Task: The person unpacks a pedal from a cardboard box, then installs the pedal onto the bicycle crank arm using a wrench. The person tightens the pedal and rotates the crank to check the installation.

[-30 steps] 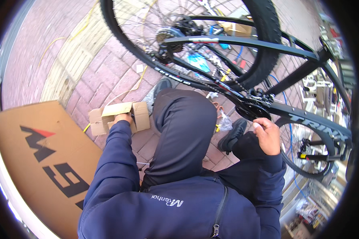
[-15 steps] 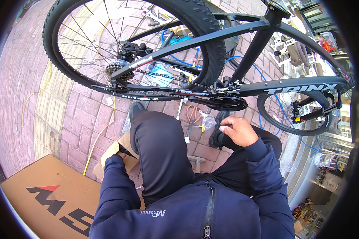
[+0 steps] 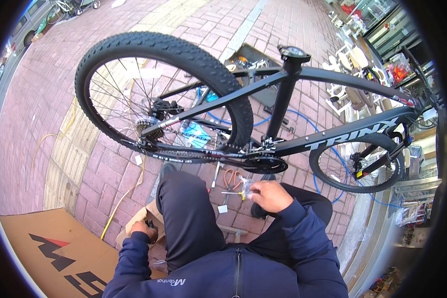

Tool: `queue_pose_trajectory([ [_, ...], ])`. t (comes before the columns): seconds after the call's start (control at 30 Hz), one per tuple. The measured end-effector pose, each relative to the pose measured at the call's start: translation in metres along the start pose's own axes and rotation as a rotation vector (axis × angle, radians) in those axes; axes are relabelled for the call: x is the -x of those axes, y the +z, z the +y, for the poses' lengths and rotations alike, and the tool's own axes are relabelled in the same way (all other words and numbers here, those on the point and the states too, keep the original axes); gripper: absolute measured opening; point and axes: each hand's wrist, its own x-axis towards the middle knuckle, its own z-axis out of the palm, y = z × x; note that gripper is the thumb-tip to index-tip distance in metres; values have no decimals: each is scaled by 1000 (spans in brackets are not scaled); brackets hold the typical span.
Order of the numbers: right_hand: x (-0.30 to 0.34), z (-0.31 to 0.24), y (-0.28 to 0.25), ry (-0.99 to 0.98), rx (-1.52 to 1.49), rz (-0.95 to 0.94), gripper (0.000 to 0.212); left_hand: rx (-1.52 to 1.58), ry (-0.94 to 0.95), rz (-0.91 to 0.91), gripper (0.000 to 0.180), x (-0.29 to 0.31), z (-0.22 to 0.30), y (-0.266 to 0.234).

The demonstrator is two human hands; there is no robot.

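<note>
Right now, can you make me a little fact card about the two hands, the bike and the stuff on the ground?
Left hand: at the small open box, by a dark thing; grip unclear
Right hand: thumb and fingers close together, by the clear plastic bag; touching it or not is unclear
Bike: black; back wheel at left, front wheel at right
On the ground: orange-handled tool, blue cord, yellow cord
Big box: brown cardboard, lower left
</note>
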Motion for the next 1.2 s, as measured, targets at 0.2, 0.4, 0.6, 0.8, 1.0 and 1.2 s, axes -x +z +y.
queue_pose_trajectory([
  [0.2, 6, -13, -9, -123, -73, 58, 28, 396, 168, 299, 46, 86, 27, -116],
  [0.4, 14, -60, -39, -358, -294, 245, 32, 1134, 705, 409, 47, 179, 102, -252],
  [0.6, 24, -84, -64, -594, -806, 324, 74, 939, 1168, -184, 67, 182, 259, -271],
  [0.8, 20, -30, -56, -261, -927, 614, 39, 1445, 1191, -529, 78, 127, 352, -195],
  [1.0, 10, -1, -47, -377, -865, 658, 55, 1529, 955, -861, 48, 116, 367, -161],
  [1.2, 7, -2, -66, -594, -1050, 462, 53, 1791, 775, -1046, 49, 114, 372, -181],
])
